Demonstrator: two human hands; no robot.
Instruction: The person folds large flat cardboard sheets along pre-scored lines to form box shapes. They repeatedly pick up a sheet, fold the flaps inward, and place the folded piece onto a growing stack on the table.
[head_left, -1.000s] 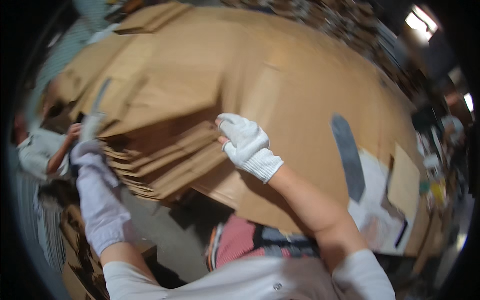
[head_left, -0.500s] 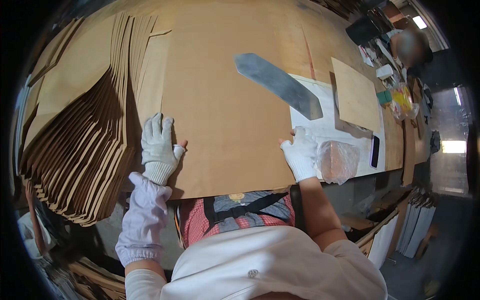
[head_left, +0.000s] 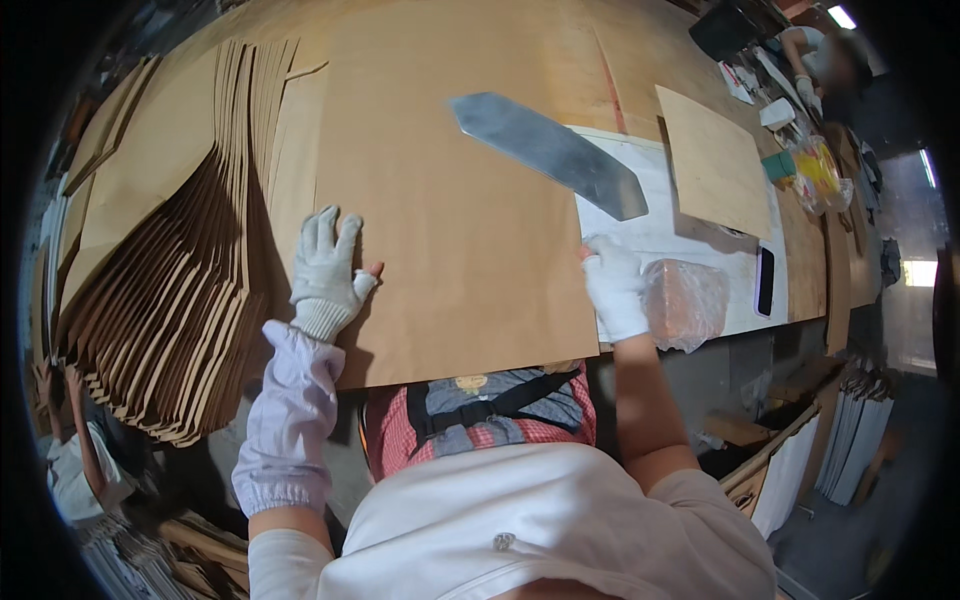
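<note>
A large brown paper sheet (head_left: 440,250) lies in front of me, its near edge at the table's front. My left hand (head_left: 328,265), in a white glove with the thumb tip bare, rests flat along the sheet's left edge with fingers stretched. At the right edge, my right hand (head_left: 614,290), gloved likewise, is closed with fingers curled and the thumb at the paper's border. A flat grey metal plate with angled ends (head_left: 550,155) lies slantwise over the sheet's right side. Beside my right hand sits a reddish-brown block in clear plastic (head_left: 685,304).
Fanned, folded brown paper pieces (head_left: 170,310) are piled on the left, overhanging the front edge. To the right lie a white sheet (head_left: 655,235), a tan board (head_left: 715,165) and a phone (head_left: 765,280). Other people are at the upper right and lower left.
My right hand's fingers have curled in at the sheet's edge; before, they were more spread. My left hand stays flat. The whole view has shifted slightly.
</note>
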